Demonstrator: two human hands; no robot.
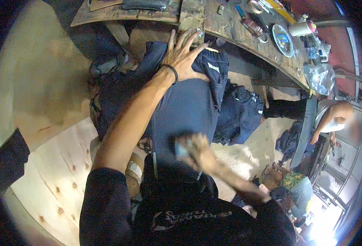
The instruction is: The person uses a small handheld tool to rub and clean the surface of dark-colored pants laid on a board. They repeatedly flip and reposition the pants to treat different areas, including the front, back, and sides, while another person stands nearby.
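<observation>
Dark navy trousers (187,102) lie stretched lengthwise in front of me, with a small white label (214,67) near their far right edge. My left hand (183,57) is spread flat over the far end of the cloth, its fingers apart and the thumb pointing right. Closer to my body, my right hand (201,153) grips a pale blue-grey block (182,148) against the cloth. Motion smears this hand and the block, so the block's exact kind is unclear.
A wooden workbench (230,30) runs across the far side, bearing a round dish (282,40), a tape roll (256,6) and a thread cone (302,28). More dark garments (240,112) hang at the right. Two people (333,112) sit farther right. Plywood (58,176) stands left.
</observation>
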